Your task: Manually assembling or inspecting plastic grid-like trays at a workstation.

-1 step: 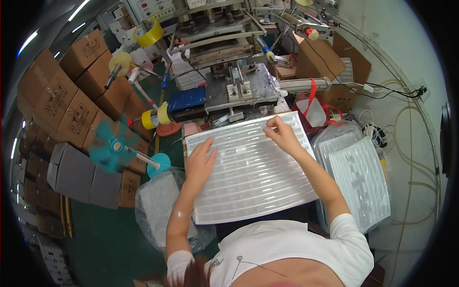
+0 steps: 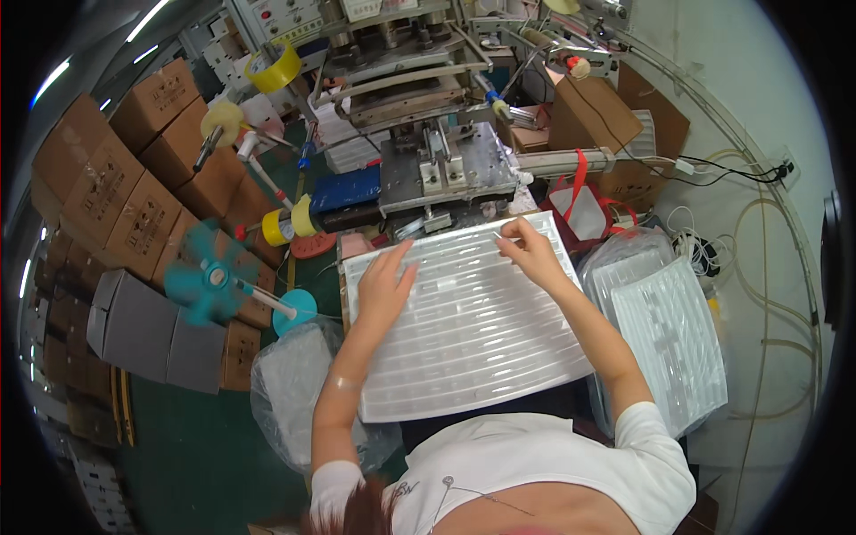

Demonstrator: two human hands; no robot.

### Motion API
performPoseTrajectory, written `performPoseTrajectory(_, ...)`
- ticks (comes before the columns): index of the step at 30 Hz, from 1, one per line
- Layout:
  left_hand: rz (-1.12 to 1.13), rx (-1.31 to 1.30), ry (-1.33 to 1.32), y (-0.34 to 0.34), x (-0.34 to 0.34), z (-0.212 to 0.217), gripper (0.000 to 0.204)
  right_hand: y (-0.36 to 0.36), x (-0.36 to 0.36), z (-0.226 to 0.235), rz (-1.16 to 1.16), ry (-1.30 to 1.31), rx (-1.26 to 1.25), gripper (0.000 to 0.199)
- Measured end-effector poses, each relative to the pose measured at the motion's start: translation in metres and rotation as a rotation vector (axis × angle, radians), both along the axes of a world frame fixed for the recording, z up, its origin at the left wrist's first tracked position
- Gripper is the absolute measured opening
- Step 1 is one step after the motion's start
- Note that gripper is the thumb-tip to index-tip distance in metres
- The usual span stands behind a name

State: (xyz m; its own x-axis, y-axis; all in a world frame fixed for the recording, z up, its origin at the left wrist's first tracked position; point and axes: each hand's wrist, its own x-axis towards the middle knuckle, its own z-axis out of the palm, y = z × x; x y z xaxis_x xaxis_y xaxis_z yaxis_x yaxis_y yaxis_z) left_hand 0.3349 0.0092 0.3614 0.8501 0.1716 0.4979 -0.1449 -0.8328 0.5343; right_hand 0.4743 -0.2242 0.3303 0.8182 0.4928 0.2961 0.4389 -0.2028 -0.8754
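A large white ribbed plastic tray (image 2: 464, 357) lies in front of me, its long grooves running from side to side. My left hand (image 2: 385, 283) is over the tray's far left part, fingers stretched out and slightly apart, holding nothing I can see. At the far right part of the tray, my right hand (image 2: 528, 253) has its thumb and forefinger pinched together. Something small, thin and pale shows at those fingertips, too small to name. Small clear or whitish pieces seem to lie in some grooves, hard to make out against the white.
Beyond the tray stands a metal press machine (image 2: 437, 169) with tape rolls (image 2: 275, 67) beside it. A teal fan (image 2: 214, 272) spins at left, before stacked cartons (image 2: 116, 192). Bagged white trays (image 2: 673, 343) are at right, near a red bag (image 2: 588, 214). Another plastic-wrapped bundle (image 2: 308, 374) sits at left.
My left hand has shifted a little to the right and farther from me across the tray. The right hand stays almost in place, a pale sliver now showing at its fingertips.
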Motion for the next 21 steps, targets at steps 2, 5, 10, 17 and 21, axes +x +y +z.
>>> performPoseTrajectory(2,-0.008,0.096,-0.142,-0.006,0.065,0.000,0.038,-0.015,0.009,0.006,-0.049,0.181,0.153,0.024)
performPoseTrajectory(5,0.111,0.221,-0.233,-0.012,0.138,0.008,0.037,-0.029,0.032,0.006,-0.139,0.116,0.255,0.027)
performPoseTrajectory(10,0.241,0.559,-0.263,-0.008,0.202,0.015,0.034,-0.015,0.055,0.021,-0.167,-0.038,0.207,0.029)
performPoseTrajectory(17,0.156,0.231,-0.402,-0.004,0.138,0.031,0.021,0.078,0.078,0.062,-0.237,-0.587,0.082,0.027)
performPoseTrajectory(21,0.261,-0.267,-0.087,0.013,0.066,0.006,0.021,0.126,0.106,0.052,-0.271,-0.802,-0.196,0.020)
